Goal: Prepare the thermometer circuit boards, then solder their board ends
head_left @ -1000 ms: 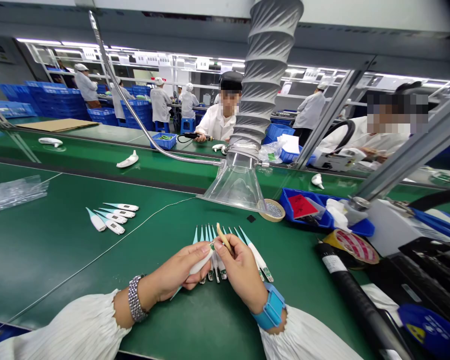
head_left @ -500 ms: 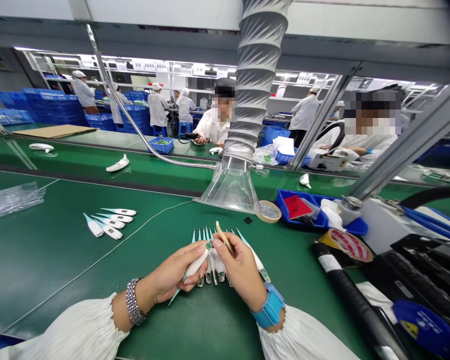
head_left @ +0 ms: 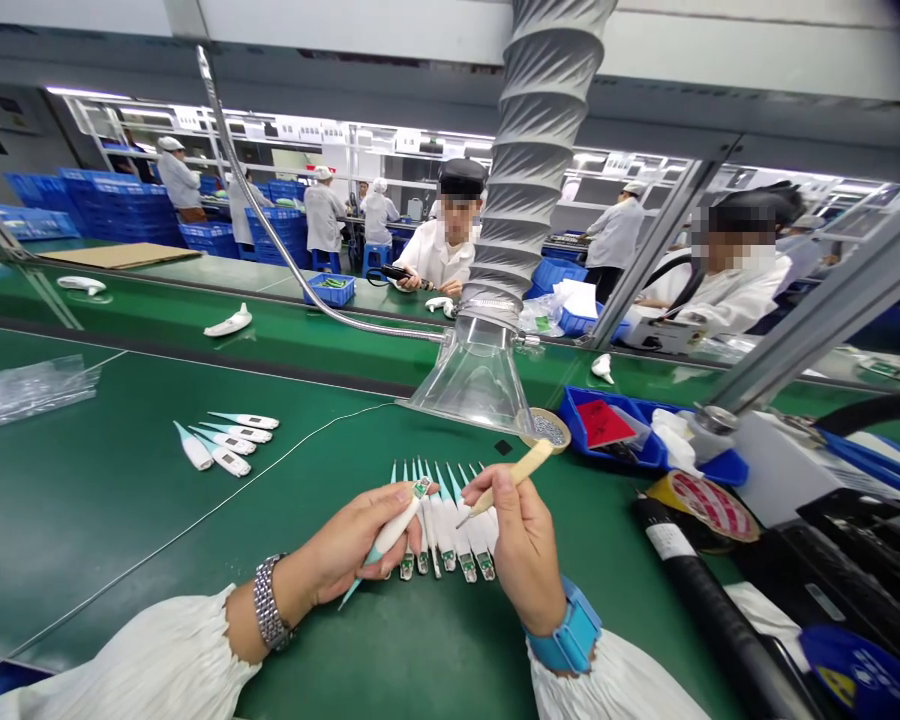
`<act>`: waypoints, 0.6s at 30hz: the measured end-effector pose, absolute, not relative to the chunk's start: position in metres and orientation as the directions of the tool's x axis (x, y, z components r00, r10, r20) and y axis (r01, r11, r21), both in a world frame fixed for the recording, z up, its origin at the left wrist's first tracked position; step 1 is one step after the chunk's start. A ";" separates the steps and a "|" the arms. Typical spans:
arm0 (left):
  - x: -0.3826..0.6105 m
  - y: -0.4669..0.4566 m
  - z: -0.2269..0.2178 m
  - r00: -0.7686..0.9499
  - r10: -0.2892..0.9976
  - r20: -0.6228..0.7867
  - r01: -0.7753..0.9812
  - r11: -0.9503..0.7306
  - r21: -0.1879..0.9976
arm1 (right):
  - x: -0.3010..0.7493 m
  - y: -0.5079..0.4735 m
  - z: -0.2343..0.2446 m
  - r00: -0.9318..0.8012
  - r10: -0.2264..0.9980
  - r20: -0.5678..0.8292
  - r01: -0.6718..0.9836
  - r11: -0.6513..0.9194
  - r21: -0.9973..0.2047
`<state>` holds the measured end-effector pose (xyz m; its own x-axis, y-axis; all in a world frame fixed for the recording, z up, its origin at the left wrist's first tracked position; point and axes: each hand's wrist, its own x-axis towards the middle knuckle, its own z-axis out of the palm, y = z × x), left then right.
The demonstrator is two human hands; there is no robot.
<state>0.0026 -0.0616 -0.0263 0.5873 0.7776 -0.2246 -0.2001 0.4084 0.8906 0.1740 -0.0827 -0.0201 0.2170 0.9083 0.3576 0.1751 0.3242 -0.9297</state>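
My left hand (head_left: 360,540) is closed around a white thermometer (head_left: 391,531) with a teal tip pointing down-left and its open circuit end up near my thumb. My right hand (head_left: 517,535) pinches a tan stick-like tool (head_left: 511,476), angled up and to the right, its thin point toward the row below. Between my hands several white and teal thermometers (head_left: 446,520) lie side by side on the green mat (head_left: 120,520), tips pointing away from me. A metal watch sits on my left wrist, a blue band on my right.
Another small group of thermometers (head_left: 225,438) lies to the left. A clear extraction funnel (head_left: 476,375) on a ribbed hose hangs ahead, beside a small dish (head_left: 546,428) and a blue tray (head_left: 630,425). Black equipment (head_left: 795,560) crowds the right. Other workers in white sit beyond the conveyor.
My right hand has drawn away to the right from the held thermometer's end, and the tan tool now tilts up-right. My left hand keeps its grip.
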 end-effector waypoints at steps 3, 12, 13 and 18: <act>0.002 -0.064 -0.025 0.637 0.742 -0.209 -0.101 0.349 0.932 | 0.177 -0.083 -0.020 0.167 0.908 0.383 0.172 0.356 -0.918; -0.003 -0.069 -0.024 0.812 0.548 -0.201 0.054 0.272 0.961 | 0.175 -0.104 -0.004 -0.150 0.875 0.460 0.571 0.457 -0.682; -0.003 -0.069 -0.024 0.824 0.531 -0.197 0.062 0.262 0.963 | 0.173 -0.106 -0.005 -0.176 0.901 0.398 0.584 0.420 -0.694; -0.005 -0.069 -0.026 0.882 0.414 -0.225 0.108 0.286 0.952 | 0.173 -0.115 -0.019 -0.166 0.973 0.162 0.451 0.221 -0.865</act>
<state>-0.0050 -0.0689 -0.0257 0.8820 0.4142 -0.2247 0.1082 0.2861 0.9521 0.1725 -0.1146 -0.0190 -0.1661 0.9727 0.1618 0.4513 0.2209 -0.8646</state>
